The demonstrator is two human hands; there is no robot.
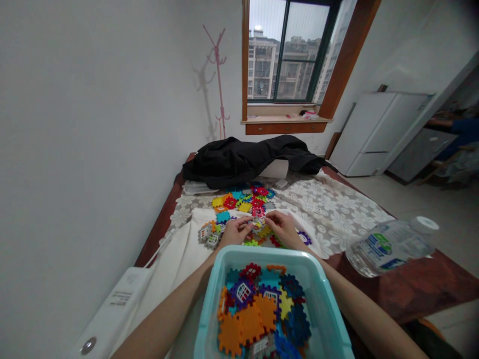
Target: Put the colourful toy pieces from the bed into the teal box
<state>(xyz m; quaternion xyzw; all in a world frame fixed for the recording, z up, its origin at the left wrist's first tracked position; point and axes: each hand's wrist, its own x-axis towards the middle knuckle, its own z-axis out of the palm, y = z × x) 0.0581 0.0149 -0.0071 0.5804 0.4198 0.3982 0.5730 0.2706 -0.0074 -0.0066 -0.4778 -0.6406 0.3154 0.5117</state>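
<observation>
One desk [396, 294] stretches behind a turquoise tub [267, 253]; beyond the tub's rim, the left hand [236, 231] and right hand [283, 229] seem to pinch a pale piece [258, 223] between their fingertips, neither clearly nearer, long axis unclear.

One head-worn view, set at the person's own eye line, faces forward and slightly down along the forearms, which enter at seven and four o'clock. Nearest the lens, at six o'clock, is the pale blue tub [269, 252]; the left hand [236, 231] and right hand [283, 228] sit farther out, below centre. Beyond the desk [396, 294], sight reaches a distant window [301, 62] at one o'clock.
</observation>
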